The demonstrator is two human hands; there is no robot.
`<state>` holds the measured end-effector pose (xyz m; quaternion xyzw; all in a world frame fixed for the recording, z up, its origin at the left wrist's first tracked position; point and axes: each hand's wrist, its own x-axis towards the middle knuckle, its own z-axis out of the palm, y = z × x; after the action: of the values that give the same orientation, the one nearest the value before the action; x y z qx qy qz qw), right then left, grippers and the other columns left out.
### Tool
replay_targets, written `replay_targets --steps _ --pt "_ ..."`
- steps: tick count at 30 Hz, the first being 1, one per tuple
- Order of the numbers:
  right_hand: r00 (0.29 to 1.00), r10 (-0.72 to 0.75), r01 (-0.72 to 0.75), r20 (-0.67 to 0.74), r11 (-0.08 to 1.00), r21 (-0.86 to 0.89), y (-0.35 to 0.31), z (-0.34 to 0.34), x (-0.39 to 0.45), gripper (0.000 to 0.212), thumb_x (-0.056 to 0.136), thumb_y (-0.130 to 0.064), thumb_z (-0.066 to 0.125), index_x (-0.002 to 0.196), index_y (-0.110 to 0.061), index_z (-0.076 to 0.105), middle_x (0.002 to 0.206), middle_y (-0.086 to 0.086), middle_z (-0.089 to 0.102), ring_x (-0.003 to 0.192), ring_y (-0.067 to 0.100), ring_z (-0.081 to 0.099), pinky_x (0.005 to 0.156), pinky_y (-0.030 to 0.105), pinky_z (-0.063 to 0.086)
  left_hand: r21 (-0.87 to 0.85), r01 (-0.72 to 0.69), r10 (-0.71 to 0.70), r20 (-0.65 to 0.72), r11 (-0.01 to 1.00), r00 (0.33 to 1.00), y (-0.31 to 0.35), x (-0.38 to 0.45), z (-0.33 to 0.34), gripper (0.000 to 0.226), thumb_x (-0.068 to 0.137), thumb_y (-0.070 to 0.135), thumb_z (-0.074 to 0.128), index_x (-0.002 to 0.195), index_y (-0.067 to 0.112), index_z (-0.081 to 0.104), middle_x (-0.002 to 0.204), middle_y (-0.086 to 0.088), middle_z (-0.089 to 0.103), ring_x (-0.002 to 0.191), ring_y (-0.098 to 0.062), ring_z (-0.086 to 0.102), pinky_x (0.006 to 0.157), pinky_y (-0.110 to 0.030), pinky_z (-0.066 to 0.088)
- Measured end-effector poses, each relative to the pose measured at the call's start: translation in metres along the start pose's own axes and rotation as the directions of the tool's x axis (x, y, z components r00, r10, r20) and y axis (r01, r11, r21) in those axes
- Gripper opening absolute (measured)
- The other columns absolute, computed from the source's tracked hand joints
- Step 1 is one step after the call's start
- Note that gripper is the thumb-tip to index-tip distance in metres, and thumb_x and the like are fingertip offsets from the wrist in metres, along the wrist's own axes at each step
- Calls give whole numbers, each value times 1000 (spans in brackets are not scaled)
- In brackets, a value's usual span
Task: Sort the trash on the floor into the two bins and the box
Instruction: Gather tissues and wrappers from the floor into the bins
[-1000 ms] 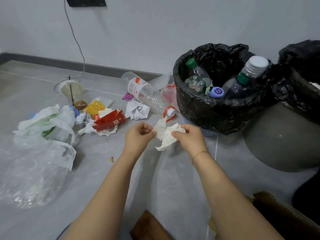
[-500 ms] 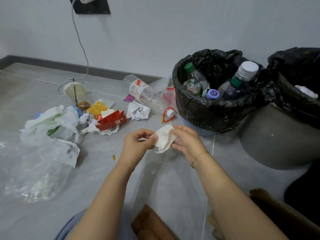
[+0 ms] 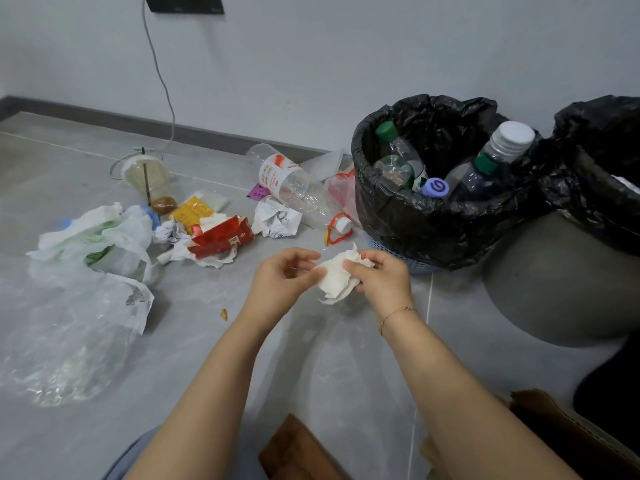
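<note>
A white tissue (image 3: 335, 280) shows against the pale grey floor (image 3: 207, 341), beside a red carton (image 3: 221, 237), a yellow packet (image 3: 192, 212), a clear bottle (image 3: 287, 178) with a red-and-white label, and black-lined bins (image 3: 415, 220) holding green-, white- and purple-capped bottles.

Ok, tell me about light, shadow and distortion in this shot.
Head view: soft, even light; faint shadows of the arms on the floor below the white tissue; wide-angle bending at the edges; glare on the clear plastic bag; the trash stays sharp.
</note>
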<state>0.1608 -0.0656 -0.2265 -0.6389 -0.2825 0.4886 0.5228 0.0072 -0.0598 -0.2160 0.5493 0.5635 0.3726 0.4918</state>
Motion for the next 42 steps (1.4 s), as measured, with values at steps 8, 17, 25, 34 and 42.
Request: replay_targets --steps 8,17,25,34,42 --pt "999 -17 19 -40 998 56 2 4 13 19 76 -1 73 74 -19 65 80 1 68 78 19 64 72 33 55 592 -67 220 -191 803 957 -17 99 -31 38 83 19 71 119 15 61 126 -7 51 116 -22 51 94 -27 39" --pt "996 85 -88 23 971 221 5 25 24 15 77 2 71 81 -12 65 86 11 69 78 21 64 60 26 57 854 8 116 -80 520 990 -64 157 -16 38 87 31 64 124 22 55 124 -14 52 107 -39 50 87 -39 43" --pt "1000 20 -18 -7 972 235 -6 12 10 17 79 5 68 77 -12 64 80 8 66 73 19 62 53 20 53 688 -47 208 -152 724 966 -60 60 -5 16 86 28 65 98 20 61 89 -3 57 82 -27 57 66 -36 44" --pt "989 -148 148 3 989 17 -45 -10 -20 18 77 -1 71 77 -18 65 82 5 67 80 19 62 72 35 54 -73 -95 61 -377 993 924 9 -20 -8 13 84 17 71 93 26 67 90 -2 70 83 -25 68 71 -44 59" --pt "874 -418 486 250 782 -390 -164 -73 -51 13 77 -6 73 77 -17 66 81 2 66 80 20 64 77 33 56 -349 -192 91 -285 917 954 92 -63 20 16 89 2 62 104 9 65 95 -15 72 80 -26 69 62 -32 60"
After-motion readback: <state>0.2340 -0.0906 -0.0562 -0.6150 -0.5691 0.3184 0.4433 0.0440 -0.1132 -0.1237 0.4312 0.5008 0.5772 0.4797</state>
